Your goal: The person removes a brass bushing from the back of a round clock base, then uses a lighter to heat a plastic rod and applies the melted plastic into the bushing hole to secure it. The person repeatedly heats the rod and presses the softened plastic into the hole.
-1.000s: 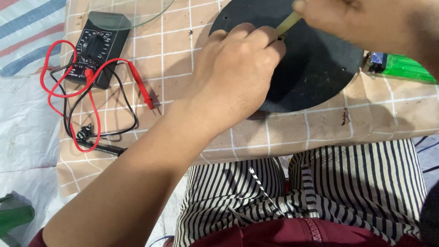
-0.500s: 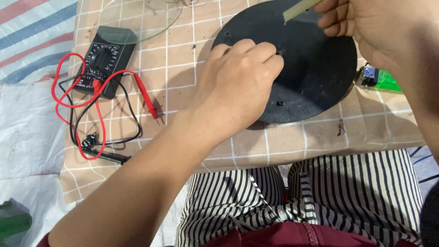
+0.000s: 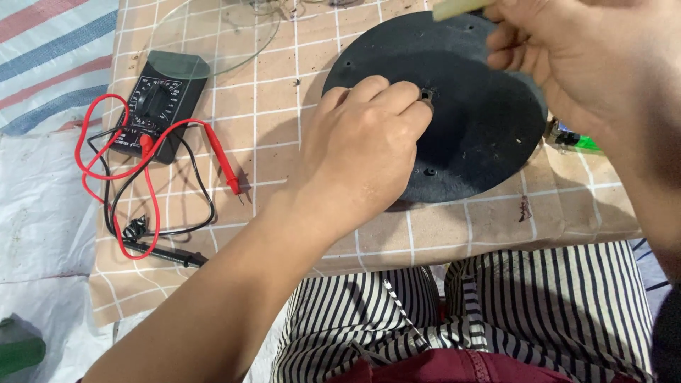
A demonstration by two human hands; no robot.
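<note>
Left hand (image 3: 355,163) rests on black disc (image 3: 461,106), fingers (image 3: 397,96) pinching a small part at its centre hole; right hand (image 3: 567,64) grips a pale stick (image 3: 457,7). Multimeter (image 3: 159,106) near counter's left edge.

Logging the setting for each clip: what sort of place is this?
Probably a makeshift home repair spot, not a proper workshop. A multimeter with red and black leads lies on a checked cloth, the left hand rests on a black round plate, and the person sits close over it.
</note>
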